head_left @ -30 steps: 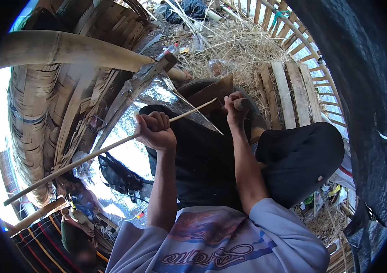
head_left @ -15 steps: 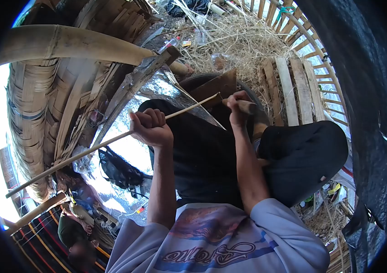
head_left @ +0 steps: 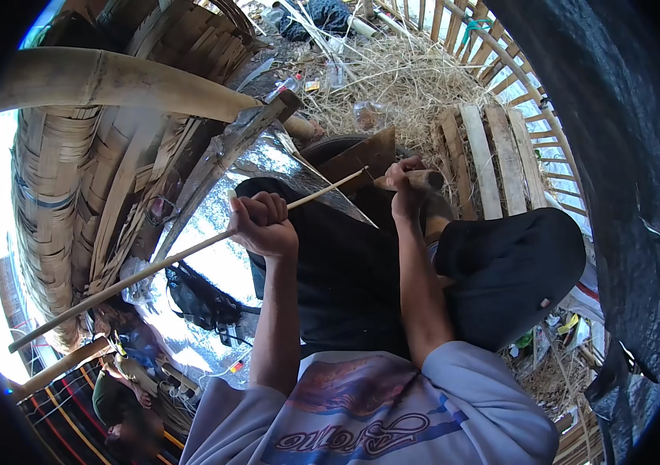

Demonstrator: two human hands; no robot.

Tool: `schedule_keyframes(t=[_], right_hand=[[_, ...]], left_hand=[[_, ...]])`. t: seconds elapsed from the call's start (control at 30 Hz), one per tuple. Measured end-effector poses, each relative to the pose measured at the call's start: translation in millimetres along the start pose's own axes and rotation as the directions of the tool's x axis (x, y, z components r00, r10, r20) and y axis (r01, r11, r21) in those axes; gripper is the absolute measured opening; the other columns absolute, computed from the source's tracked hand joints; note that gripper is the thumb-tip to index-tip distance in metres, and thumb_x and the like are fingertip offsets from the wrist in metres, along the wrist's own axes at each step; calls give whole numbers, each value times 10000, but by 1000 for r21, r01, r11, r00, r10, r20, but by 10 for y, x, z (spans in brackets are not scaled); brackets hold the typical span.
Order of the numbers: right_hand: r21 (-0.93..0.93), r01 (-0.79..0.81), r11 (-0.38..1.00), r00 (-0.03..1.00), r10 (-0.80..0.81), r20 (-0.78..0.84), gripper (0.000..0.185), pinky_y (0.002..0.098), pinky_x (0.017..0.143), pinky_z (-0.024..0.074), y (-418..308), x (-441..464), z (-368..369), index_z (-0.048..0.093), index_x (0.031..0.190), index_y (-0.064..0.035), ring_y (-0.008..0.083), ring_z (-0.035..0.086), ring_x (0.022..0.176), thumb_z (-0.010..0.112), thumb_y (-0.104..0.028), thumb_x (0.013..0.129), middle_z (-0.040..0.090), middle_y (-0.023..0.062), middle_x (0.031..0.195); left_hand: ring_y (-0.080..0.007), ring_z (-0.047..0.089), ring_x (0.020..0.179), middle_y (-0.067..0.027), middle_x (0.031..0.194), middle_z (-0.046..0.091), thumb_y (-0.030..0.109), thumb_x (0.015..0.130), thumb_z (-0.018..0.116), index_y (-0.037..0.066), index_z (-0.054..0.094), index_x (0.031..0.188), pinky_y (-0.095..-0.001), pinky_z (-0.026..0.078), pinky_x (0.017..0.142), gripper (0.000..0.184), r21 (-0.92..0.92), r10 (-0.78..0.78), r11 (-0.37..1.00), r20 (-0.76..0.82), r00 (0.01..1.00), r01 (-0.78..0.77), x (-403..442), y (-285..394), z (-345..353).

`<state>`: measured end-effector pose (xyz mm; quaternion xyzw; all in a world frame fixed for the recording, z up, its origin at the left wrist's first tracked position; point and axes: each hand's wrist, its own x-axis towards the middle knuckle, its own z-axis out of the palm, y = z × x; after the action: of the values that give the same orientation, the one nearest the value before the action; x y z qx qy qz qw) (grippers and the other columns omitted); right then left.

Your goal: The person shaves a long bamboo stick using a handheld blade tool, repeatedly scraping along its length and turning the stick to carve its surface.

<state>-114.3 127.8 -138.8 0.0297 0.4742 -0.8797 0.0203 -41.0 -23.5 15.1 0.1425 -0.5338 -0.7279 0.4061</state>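
My left hand (head_left: 264, 225) is wrapped round a long, thin bamboo stick (head_left: 159, 265). The stick slants from the lower left up to a pale tip above my knees. Close to that tip, my right hand (head_left: 405, 186) grips a tool by its thick wooden handle (head_left: 429, 180). A small, thin part of the tool, seemingly a knife blade, shows beside the stick's tip; whether it touches the stick I cannot tell. Behind the tip stands a brown board (head_left: 368, 151), partly in a dark round container (head_left: 330, 145).
A thick bamboo pole (head_left: 136, 80) and woven bamboo panels (head_left: 51, 209) stand on the left. Straw (head_left: 407, 77) and wooden slats (head_left: 481, 147) lie ahead. Dark sheeting (head_left: 616, 155) hangs on the right. Another person (head_left: 124, 395) is at the lower left, near a black bag (head_left: 198, 298).
The view has shifted slightly. The stick's tip and my right hand with the tool sit a little lower and further left. Both hands keep their grip.
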Motion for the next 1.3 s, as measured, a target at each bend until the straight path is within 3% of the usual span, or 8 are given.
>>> schedule_keyframes(t=[0.4, 0.6, 0.67, 0.8, 0.93, 1.1, 1.2, 1.3], right_hand=[[-222, 250, 942, 967, -231, 108, 168, 206, 496, 382, 212, -77, -9, 490, 673, -65, 45, 458, 537, 620, -70, 779, 479, -24, 620], [-8, -57, 998, 997, 56, -57, 128, 224, 493, 389, 80, -93, 105, 512, 684, -53, 53, 453, 528, 629, -67, 735, 479, -20, 597], [-361, 336, 870, 936, -266, 230, 141, 224, 506, 401, 247, -140, 11, 516, 688, -46, 49, 469, 543, 645, -67, 740, 494, -1, 587], [-455, 209, 866, 976, -152, 159, 117, 221, 543, 413, 22, -26, 131, 524, 689, -42, 43, 475, 573, 632, -54, 735, 503, 5, 593], [-41, 42, 998, 998, -44, -44, 123, 236, 555, 406, -87, -98, 145, 536, 685, -53, 50, 475, 602, 649, -65, 731, 512, -15, 625], [-374, 147, 916, 989, -131, 70, 129, 223, 591, 393, 150, -69, 8, 526, 690, -59, 56, 455, 625, 640, -85, 743, 499, -13, 641], [152, -63, 986, 990, 82, -117, 145, 221, 590, 397, 17, -67, 51, 518, 688, -51, 57, 466, 629, 656, -71, 726, 496, -9, 638], [-345, 202, 917, 979, -182, 90, 137, 226, 554, 399, 102, -120, 37, 511, 692, -52, 51, 465, 600, 636, -59, 749, 485, -17, 636]], left_hand=[[-63, 116, 374, 32, 433, 169, 327, 964, 391, 133, 252, 538, -250, 117, 373, 488, -7, -19, 1000, -51, 999, 19, -73, 40, -94], [-61, 114, 372, 31, 432, 171, 319, 965, 385, 132, 250, 536, -246, 117, 372, 487, -31, -5, 1000, -72, 997, 2, -15, 36, -118], [-63, 114, 367, 33, 434, 173, 317, 966, 382, 135, 248, 534, -243, 119, 366, 488, -34, -15, 999, -89, 996, 12, -24, 30, -35], [-73, 78, 392, 40, 436, 135, 357, 954, 378, 165, 186, 522, -261, 77, 389, 510, 50, -16, 999, -78, 997, 20, -21, 28, 30], [-72, 82, 388, 39, 437, 138, 361, 961, 352, 161, 195, 525, -262, 78, 384, 505, 38, -51, 998, -78, 996, 54, -19, 41, -28], [-73, 77, 390, 40, 441, 139, 342, 964, 355, 164, 198, 529, -259, 79, 385, 496, 32, -21, 999, -55, 998, 23, 60, 9, 4], [-72, 79, 392, 40, 444, 138, 350, 967, 357, 161, 193, 533, -263, 82, 386, 501, 32, -24, 999, -79, 997, 27, 60, 19, -3], [-72, 84, 398, 39, 453, 134, 356, 958, 385, 159, 189, 548, -258, 87, 392, 496, 66, -19, 997, -208, 978, 33, 81, 54, 60]])
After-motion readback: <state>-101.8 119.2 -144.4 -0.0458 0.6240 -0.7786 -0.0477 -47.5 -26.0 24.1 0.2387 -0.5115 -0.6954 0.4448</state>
